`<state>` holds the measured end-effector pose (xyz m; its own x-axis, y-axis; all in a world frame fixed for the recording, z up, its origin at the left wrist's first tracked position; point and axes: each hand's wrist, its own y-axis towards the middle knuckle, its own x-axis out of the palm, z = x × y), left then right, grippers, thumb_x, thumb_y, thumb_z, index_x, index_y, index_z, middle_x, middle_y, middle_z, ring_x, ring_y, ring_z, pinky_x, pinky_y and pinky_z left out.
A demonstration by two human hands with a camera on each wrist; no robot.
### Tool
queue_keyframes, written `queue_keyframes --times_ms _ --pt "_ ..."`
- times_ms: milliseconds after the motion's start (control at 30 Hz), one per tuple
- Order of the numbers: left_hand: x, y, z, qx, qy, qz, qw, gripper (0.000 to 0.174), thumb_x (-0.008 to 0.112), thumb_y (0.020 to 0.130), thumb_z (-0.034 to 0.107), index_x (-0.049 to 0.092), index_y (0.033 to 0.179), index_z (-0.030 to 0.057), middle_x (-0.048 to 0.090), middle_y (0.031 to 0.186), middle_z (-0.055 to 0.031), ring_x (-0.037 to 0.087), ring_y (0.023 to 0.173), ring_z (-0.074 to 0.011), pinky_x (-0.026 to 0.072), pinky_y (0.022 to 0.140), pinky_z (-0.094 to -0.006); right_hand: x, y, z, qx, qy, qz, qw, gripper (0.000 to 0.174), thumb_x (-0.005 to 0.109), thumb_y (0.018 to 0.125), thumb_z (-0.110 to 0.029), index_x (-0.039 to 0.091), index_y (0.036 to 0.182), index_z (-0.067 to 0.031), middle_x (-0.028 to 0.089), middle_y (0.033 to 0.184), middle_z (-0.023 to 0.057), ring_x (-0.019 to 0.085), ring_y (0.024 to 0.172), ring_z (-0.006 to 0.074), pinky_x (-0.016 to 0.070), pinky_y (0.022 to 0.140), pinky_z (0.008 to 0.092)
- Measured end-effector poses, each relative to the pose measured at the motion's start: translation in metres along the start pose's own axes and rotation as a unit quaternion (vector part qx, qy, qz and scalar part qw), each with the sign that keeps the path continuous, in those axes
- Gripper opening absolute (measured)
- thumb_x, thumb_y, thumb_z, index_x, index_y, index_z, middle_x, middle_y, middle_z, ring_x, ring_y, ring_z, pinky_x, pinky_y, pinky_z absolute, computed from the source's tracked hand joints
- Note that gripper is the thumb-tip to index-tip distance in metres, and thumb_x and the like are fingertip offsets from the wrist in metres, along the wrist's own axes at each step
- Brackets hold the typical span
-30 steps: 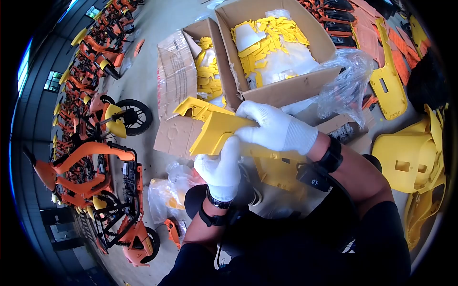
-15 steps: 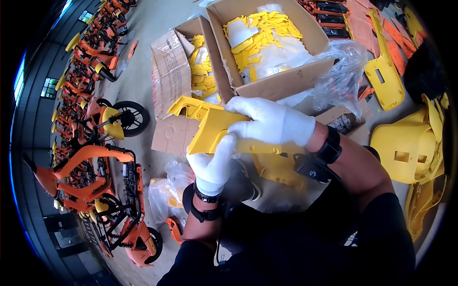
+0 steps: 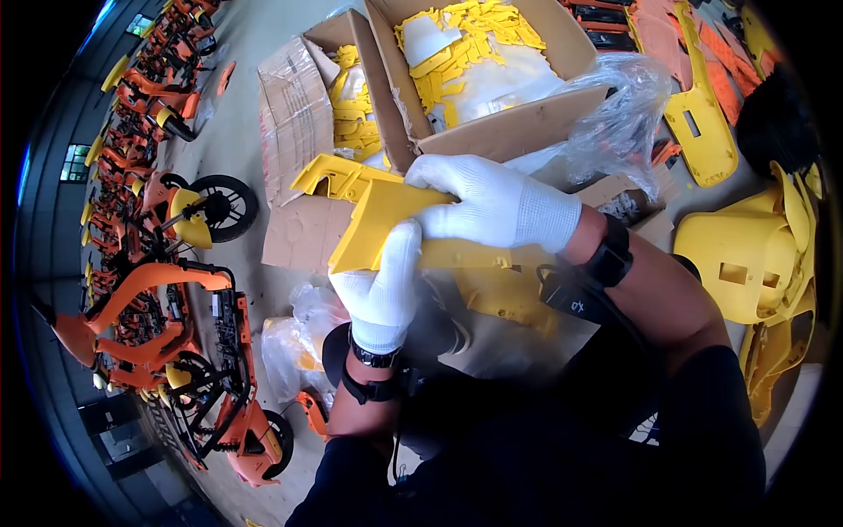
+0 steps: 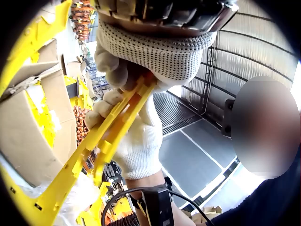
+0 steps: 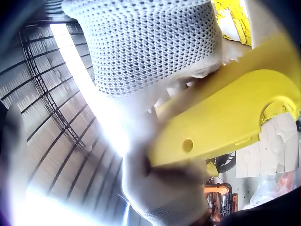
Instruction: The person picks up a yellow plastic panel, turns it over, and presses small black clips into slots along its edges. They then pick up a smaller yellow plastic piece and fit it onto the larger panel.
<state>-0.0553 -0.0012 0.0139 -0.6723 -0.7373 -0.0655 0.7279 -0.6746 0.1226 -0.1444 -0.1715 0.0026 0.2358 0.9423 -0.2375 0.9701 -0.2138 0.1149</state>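
Observation:
Both hands wear white knit gloves and hold one yellow plastic panel (image 3: 378, 220) in front of the body. My left hand (image 3: 379, 294) grips its lower left corner, thumb on the upper face and the other fingers mostly hidden beneath. From the opposite side my right hand (image 3: 483, 204) pinches the upper edge, its thumb lying on the face near the left thumb. Seen edge-on in the left wrist view, the panel (image 4: 77, 165) has two long thin edges. A round hole and a curved recess mark the smooth panel (image 5: 221, 125) in the right wrist view.
Beyond the hands stand a large open carton (image 3: 518, 127) and a smaller carton (image 3: 299, 114), both with small yellow parts. Clear plastic wrap (image 3: 623, 105) drapes over the large one. Yellow body shells (image 3: 733, 263) lie at right; orange scooters (image 3: 158, 299) line the left.
The head view has shifted, so the cartons and scooters sit farther left and the cartons higher. Both hands keep hold of the panel, which has moved slightly left and up in view.

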Motion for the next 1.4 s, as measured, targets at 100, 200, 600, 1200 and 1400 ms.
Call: queue_keyframes --times_ms 100,200,600,1200,1400 --pt "-0.010 0.015 0.002 -0.045 -0.041 0.028 0.998 0.032 0.063 0.092 0.010 0.064 0.118 -0.0083 0.069 0.102 -0.0112 0.065 0.088 -0.0142 0.0502 0.077 -0.0266 -0.008 0.006 0.012 0.043 -0.003 -0.058 0.997 0.048 0.072 0.090 -0.024 0.057 0.128 0.0015 0.068 0.117 0.0153 0.065 0.109 0.0213 0.0506 0.094 0.0342" --pt "-0.022 0.022 -0.010 0.034 -0.056 0.049 0.997 0.031 0.062 0.093 0.012 0.064 0.116 -0.0084 0.068 0.097 -0.0103 0.065 0.080 -0.0142 0.0499 0.070 -0.0256 -0.013 -0.001 0.021 0.070 -0.055 -0.098 0.991 0.061 0.074 0.088 -0.032 0.054 0.134 0.0015 0.066 0.124 0.0173 0.064 0.114 0.0260 0.0493 0.098 0.0360" --pt "-0.029 0.020 -0.027 0.069 -0.032 0.126 0.989 0.035 0.061 0.097 0.021 0.061 0.120 -0.0060 0.067 0.107 -0.0114 0.065 0.094 -0.0174 0.0505 0.084 -0.0301 0.000 -0.004 0.047 0.110 -0.039 -0.073 0.990 0.060 0.078 0.083 -0.029 0.056 0.129 0.0030 0.069 0.119 0.0162 0.065 0.109 0.0224 0.0502 0.096 0.0334" --pt "-0.014 -0.005 -0.047 -0.099 -0.111 -0.086 0.985 0.057 0.077 0.080 -0.004 0.055 0.132 -0.0030 0.068 0.120 -0.0130 0.066 0.105 -0.0209 0.0536 0.092 -0.0340 -0.004 -0.026 0.040 0.104 -0.077 -0.029 0.991 0.050 0.074 0.089 -0.026 0.055 0.128 -0.0001 0.066 0.118 0.0205 0.065 0.112 0.0298 0.0493 0.097 0.0377" --pt "-0.002 -0.005 -0.041 -0.073 -0.128 -0.061 0.987 0.059 0.074 0.080 -0.006 0.052 0.135 -0.0031 0.064 0.127 -0.0158 0.065 0.112 -0.0236 0.0531 0.096 -0.0359 -0.006 -0.027 0.038 0.110 -0.093 -0.037 0.989 0.050 0.071 0.092 -0.027 0.054 0.130 0.0003 0.064 0.121 0.0221 0.064 0.115 0.0312 0.0483 0.099 0.0385"
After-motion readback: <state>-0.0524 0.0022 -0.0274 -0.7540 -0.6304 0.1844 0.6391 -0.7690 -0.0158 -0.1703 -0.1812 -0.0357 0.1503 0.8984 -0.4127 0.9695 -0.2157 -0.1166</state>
